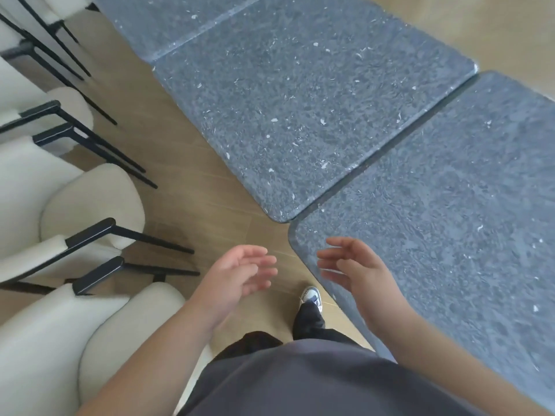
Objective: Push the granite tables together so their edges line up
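Note:
Three dark grey speckled granite tables run in a row from top left to bottom right. The nearest table [450,220] sits close to the middle table [300,100], with a narrow dark gap between them; the nearest one's left corner sticks out a little past the middle one's edge. A far table [150,19] touches the middle one. My left hand [240,274] hovers open over the floor, just left of the nearest table's corner. My right hand [351,265] is open above that corner, fingers spread, holding nothing.
Several cream upholstered chairs with black legs [90,211] stand along the left, close to my left arm. A wooden floor strip [192,181] separates chairs and tables. My shoe [310,297] stands by the nearest table's edge.

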`<state>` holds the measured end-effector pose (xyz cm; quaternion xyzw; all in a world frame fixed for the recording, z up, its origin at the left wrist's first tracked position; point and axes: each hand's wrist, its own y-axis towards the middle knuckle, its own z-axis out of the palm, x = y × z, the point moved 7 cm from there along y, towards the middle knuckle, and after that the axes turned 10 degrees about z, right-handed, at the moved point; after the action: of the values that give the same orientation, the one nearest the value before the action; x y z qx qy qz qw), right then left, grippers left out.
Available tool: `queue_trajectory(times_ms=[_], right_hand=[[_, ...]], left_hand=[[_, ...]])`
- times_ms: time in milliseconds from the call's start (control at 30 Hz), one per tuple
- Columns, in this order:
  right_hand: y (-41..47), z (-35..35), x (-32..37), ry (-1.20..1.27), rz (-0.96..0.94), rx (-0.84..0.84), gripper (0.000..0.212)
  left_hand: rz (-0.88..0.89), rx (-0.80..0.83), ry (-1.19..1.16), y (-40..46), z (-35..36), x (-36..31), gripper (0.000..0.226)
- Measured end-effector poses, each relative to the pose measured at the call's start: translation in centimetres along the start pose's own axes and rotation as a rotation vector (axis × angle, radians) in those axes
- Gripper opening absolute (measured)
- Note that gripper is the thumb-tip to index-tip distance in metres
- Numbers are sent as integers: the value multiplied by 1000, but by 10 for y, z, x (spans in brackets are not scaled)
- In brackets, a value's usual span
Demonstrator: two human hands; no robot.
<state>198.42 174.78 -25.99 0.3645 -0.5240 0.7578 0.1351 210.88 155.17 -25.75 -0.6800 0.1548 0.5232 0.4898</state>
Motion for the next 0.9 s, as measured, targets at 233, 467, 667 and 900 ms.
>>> queue_trajectory(times_ms=[233,467,667,900], right_hand=[[56,-18,-38,378,294,-129,39],[79,-30,-85,629,415,-311,31],[79,-10,-139,851,511,-495,26],[95,7,-189,1189,622,-529,77]], left_hand=[[-329,2,-80,89,29,37,21],[-499,72,17,143,54,75,19],[-692,160,138,177,38,106,54],[-758,337,14,201,63,131,56]])
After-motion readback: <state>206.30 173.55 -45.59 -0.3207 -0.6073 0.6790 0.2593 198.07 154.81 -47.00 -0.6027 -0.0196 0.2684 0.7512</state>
